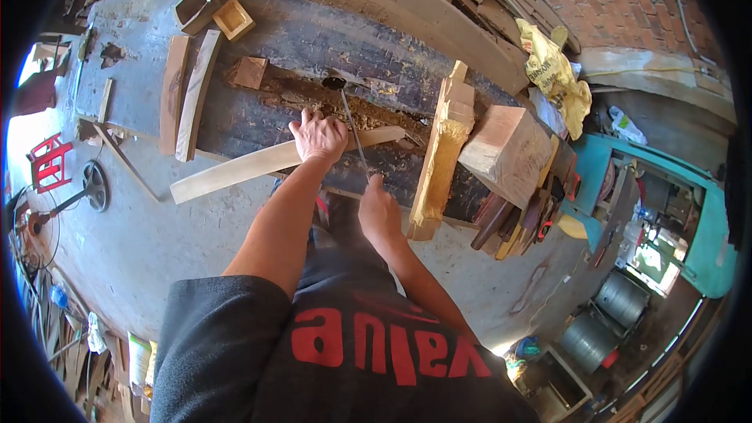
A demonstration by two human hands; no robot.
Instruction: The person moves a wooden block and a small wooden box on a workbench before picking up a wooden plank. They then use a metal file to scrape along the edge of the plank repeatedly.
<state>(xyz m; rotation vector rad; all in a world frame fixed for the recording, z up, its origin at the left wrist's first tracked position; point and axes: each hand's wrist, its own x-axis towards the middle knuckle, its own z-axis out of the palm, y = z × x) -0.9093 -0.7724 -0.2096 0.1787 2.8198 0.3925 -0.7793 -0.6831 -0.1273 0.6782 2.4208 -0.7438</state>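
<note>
Red stool frame [48, 161]: set on the floor at far left, well apart from the work. Two dark planks [186, 94]: laid side by side on the workbench [313, 39]. Two small open wooden boxes [213, 12]: placed near the bench's upper edge. Long pale wooden strip [235, 169]: laid across the bench's near edge, pressed down by the left hand [317, 136], fingers spread flat upon it. Thin metal tool [354, 137]: gripped at its lower end by the right hand [379, 211], closed about the handle, blade laid against the strip. Rough pale timber [440, 153] and squared block [505, 153]: stood just beside, to the right.
</note>
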